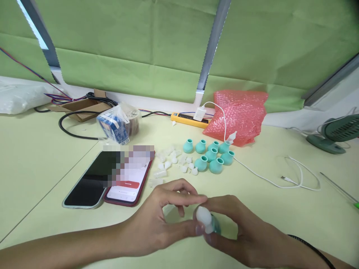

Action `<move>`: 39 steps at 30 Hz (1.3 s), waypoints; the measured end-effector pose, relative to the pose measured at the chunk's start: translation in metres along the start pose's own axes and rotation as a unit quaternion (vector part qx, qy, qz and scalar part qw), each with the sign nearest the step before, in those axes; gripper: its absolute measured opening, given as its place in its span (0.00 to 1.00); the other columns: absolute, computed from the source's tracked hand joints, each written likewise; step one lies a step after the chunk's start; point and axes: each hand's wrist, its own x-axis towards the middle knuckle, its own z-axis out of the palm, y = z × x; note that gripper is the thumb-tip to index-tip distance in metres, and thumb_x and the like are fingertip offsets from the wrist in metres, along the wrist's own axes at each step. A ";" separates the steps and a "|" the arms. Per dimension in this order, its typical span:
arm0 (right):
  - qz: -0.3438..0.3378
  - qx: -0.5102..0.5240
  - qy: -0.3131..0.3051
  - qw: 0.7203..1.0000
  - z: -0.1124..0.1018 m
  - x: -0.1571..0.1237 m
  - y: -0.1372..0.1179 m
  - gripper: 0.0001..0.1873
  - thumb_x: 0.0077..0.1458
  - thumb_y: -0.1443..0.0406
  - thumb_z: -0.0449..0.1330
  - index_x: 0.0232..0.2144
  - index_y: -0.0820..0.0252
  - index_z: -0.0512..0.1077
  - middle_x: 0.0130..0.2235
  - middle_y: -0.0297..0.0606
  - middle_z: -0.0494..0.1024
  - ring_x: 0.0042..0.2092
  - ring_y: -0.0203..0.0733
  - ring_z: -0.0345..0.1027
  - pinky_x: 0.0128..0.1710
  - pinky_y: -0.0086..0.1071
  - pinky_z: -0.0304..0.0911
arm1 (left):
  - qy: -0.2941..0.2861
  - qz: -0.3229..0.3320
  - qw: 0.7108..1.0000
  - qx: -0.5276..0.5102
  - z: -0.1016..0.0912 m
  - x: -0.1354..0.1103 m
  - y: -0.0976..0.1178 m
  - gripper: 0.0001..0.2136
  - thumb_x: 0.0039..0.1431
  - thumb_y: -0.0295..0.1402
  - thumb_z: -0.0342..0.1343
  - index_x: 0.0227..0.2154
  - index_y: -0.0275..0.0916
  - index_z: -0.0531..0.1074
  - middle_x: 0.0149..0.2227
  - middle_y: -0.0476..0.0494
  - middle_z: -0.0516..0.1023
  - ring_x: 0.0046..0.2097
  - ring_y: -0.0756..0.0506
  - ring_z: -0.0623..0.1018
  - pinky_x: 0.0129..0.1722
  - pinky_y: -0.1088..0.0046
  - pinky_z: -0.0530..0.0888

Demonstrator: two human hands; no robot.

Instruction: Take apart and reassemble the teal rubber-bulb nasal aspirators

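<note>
My right hand (238, 224) pinches a small teal bulb (215, 224) between thumb and index finger; most of the bulb is hidden. At its end sits a white drop-shaped piece (204, 216) with a rounded tip, tilted toward me. My left hand (171, 216) holds this white piece, thumb pressed against its base and index finger reaching over to my right fingertips. Beyond my hands stand several teal bulb-shaped pots (215, 165) with round open necks. One at the back has a white flame-shaped tip (232, 137) at its mouth. Left of them lie loose small white pieces (167, 165).
Two phones, one dark (86, 183) and one lit (126, 190), lie at left. Behind are a clear bag with a blue box (113, 125), a yellow power strip (186, 120) and red bubble wrap (241, 116). A white cable (260, 177) and a green fan (333, 130) are at right.
</note>
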 end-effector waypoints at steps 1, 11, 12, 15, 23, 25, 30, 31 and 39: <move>0.013 -0.003 -0.006 1.000 -0.004 0.001 0.001 0.15 0.45 0.70 0.57 0.38 0.55 0.63 0.38 0.34 0.72 0.40 0.38 0.67 0.37 0.28 0.64 | -0.004 -0.002 1.000 0.003 -0.001 0.000 0.000 0.18 0.47 0.28 0.58 0.43 0.42 0.69 0.37 0.46 0.67 0.37 0.49 0.68 0.37 0.72 0.67; 0.133 -0.093 -0.099 0.982 -0.049 0.004 0.030 0.11 0.43 0.64 0.58 0.33 0.51 0.68 0.35 0.30 0.72 0.36 0.36 0.65 0.36 0.30 0.63 | -0.010 -0.075 0.925 0.373 -0.038 0.019 -0.007 0.10 0.53 0.35 0.50 0.37 0.42 0.71 0.33 0.49 0.72 0.34 0.48 0.70 0.31 0.73 0.65; 0.147 -0.107 -0.106 0.978 -0.053 0.004 0.034 0.11 0.42 0.65 0.58 0.33 0.51 0.68 0.34 0.29 0.72 0.35 0.36 0.65 0.35 0.29 0.63 | -0.021 -0.080 0.908 0.411 -0.039 0.019 -0.009 0.10 0.53 0.36 0.49 0.38 0.42 0.70 0.32 0.48 0.72 0.34 0.47 0.70 0.32 0.72 0.65; 0.189 -0.134 -0.119 0.965 -0.067 0.006 0.046 0.09 0.42 0.66 0.57 0.31 0.52 0.68 0.30 0.29 0.71 0.30 0.35 0.64 0.29 0.27 0.62 | -0.060 -0.085 0.856 0.506 -0.040 0.018 -0.013 0.12 0.52 0.36 0.51 0.39 0.42 0.70 0.33 0.47 0.73 0.36 0.44 0.71 0.33 0.69 0.66; 0.271 -0.174 -0.087 0.943 -0.097 0.010 0.071 0.07 0.41 0.66 0.56 0.28 0.56 0.67 0.23 0.29 0.69 0.25 0.34 0.63 0.23 0.25 0.59 | -0.071 -0.068 0.746 0.659 -0.046 0.023 -0.023 0.12 0.49 0.33 0.52 0.39 0.40 0.70 0.32 0.43 0.72 0.40 0.40 0.69 0.28 0.68 0.67; 0.270 -0.172 -0.074 0.944 -0.098 0.010 0.076 0.06 0.41 0.66 0.56 0.27 0.57 0.67 0.24 0.30 0.70 0.25 0.35 0.63 0.24 0.26 0.59 | -0.075 -0.069 0.736 0.669 -0.048 0.024 -0.026 0.13 0.47 0.32 0.54 0.38 0.39 0.70 0.32 0.42 0.73 0.40 0.39 0.69 0.28 0.67 0.68; 0.270 -0.154 -0.067 0.948 -0.098 0.012 0.085 0.09 0.42 0.62 0.57 0.29 0.58 0.68 0.28 0.34 0.72 0.28 0.37 0.66 0.25 0.28 0.62 | -0.098 -0.076 0.734 0.668 -0.050 0.026 -0.030 0.07 0.44 0.29 0.55 0.29 0.36 0.73 0.26 0.41 0.73 0.37 0.38 0.70 0.28 0.66 0.67; 0.268 -0.142 -0.067 0.951 -0.098 0.011 0.086 0.10 0.42 0.61 0.58 0.30 0.58 0.68 0.30 0.35 0.72 0.29 0.38 0.66 0.26 0.29 0.63 | -0.102 -0.075 0.734 0.667 -0.049 0.026 -0.031 0.05 0.44 0.28 0.55 0.26 0.36 0.73 0.25 0.41 0.73 0.36 0.38 0.70 0.28 0.66 0.67; 0.207 -0.287 0.030 0.935 -0.095 -0.001 0.069 0.22 0.42 0.52 0.58 0.39 0.52 0.66 0.40 0.36 0.72 0.38 0.48 0.67 0.32 0.42 0.65 | -0.083 -0.052 0.773 0.627 -0.040 0.024 -0.023 0.06 0.47 0.29 0.51 0.27 0.34 0.72 0.27 0.40 0.74 0.31 0.41 0.73 0.31 0.65 0.67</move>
